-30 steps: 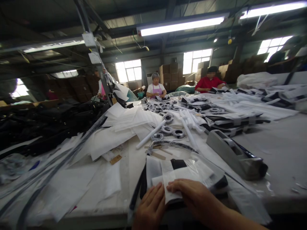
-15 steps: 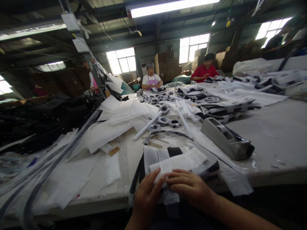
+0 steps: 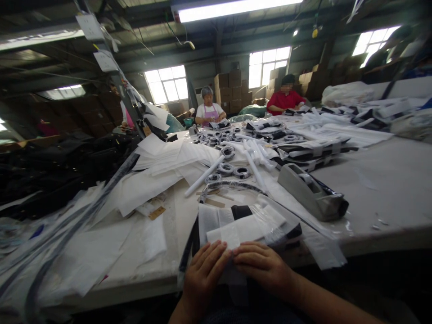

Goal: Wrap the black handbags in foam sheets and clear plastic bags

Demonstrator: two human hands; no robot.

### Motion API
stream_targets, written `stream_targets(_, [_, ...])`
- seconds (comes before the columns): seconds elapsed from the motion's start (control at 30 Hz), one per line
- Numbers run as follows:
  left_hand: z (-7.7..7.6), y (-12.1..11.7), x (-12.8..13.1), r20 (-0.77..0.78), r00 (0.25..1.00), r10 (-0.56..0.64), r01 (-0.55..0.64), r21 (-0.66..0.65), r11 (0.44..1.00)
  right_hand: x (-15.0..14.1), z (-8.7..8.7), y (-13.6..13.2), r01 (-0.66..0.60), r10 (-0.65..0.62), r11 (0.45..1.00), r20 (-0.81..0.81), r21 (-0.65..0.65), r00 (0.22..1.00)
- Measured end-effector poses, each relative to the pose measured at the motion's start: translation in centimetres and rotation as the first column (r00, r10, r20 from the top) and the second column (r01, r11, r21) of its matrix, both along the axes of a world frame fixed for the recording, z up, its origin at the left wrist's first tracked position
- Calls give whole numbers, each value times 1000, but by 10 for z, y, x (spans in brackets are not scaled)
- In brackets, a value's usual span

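A black item, apparently a bag, lies at the table's front edge, partly covered by white foam sheet (image 3: 216, 235). Clear film covers part of it, and a film-wrapped handle (image 3: 232, 183) arches behind. My left hand (image 3: 205, 272) holds the sheet's near edge from the left, fingers close together over it. From the other side my right hand (image 3: 261, 265) grips the same edge, its fingers bent and its tips nearly meeting the left ones. Both thumbs are mostly hidden. A pale flap hangs dimly below the hands.
A grey tape dispenser (image 3: 307, 193) stands to the right. Stacked white sheets (image 3: 162, 166) spread at left, with several wrapped coils (image 3: 225, 168) and white tubes (image 3: 204, 176) beyond. Dark goods (image 3: 64, 166) are piled far left. Co-workers (image 3: 209, 110) sit across the table (image 3: 381, 184).
My left hand's fingers have come closer together and lie flatter along the foam edge. The flap below the hands has dropped or folded under. The whole view has shifted slightly.
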State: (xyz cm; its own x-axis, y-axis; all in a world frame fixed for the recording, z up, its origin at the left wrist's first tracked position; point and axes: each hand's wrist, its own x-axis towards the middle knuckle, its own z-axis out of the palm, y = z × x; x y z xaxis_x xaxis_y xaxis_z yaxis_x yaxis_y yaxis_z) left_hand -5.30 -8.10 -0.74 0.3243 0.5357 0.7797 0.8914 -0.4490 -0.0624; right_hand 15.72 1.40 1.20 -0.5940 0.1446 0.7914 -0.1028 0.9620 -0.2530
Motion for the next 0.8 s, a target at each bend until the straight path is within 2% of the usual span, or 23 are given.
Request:
stream_targets(0.17, [6,-1,-2,-41,999,11,-13,-42,999,3,-5,0,17,-17,1000,26,0,1000])
stream_targets(0.27, [10,-2,-2,-48,999,9,-11,-51,999,8,1,-3,-32,28,998,96,47,995])
stream_targets(0.37, [10,-3,-2,-35,999,11,-13,-57,998,11,10,-5,-59,56,998,137,19,989])
stream_targets(0.53, [7,-3,-3,-24,1000,12,-14,-50,999,1,14,-9,37,-35,997,36,-70,999])
stream_targets(0.8, [2,-2,-4,3,1000,12,-11,-66,998,-8,12,-11,218,-219,976,47,14,975])
